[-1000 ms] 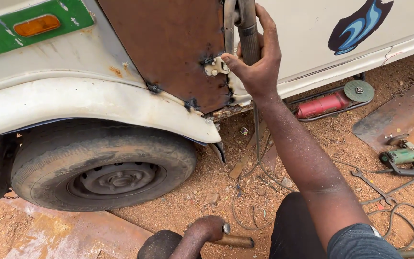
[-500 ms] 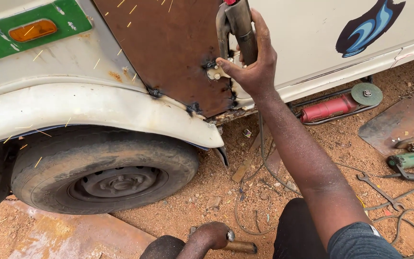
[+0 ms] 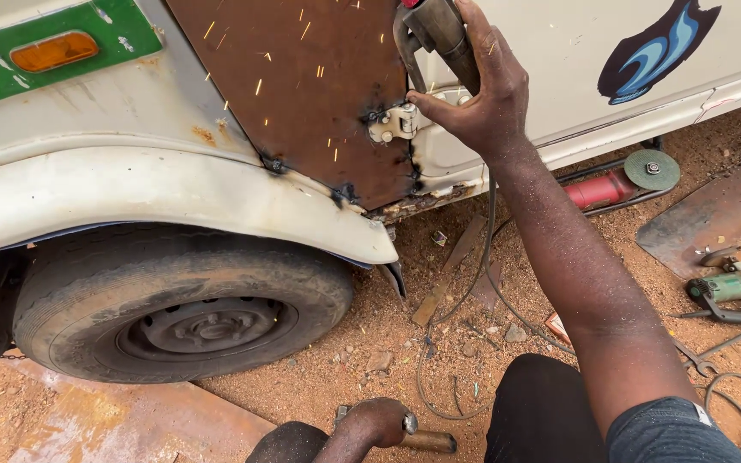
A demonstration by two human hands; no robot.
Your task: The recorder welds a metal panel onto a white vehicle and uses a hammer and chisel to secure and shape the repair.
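Your right hand [image 3: 482, 94] grips the welding holder [image 3: 441, 34] at the door hinge [image 3: 396, 123] on the rusty patch [image 3: 302, 86]; sparks could burn your bare skin. Your left hand [image 3: 379, 422] looks closed around a hammer [image 3: 426, 441].

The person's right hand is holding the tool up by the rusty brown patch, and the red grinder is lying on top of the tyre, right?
Not quite. The head view shows the red grinder lying on the sandy ground under the vehicle, not on the tyre. The right hand does hold the tool by the rusty patch.
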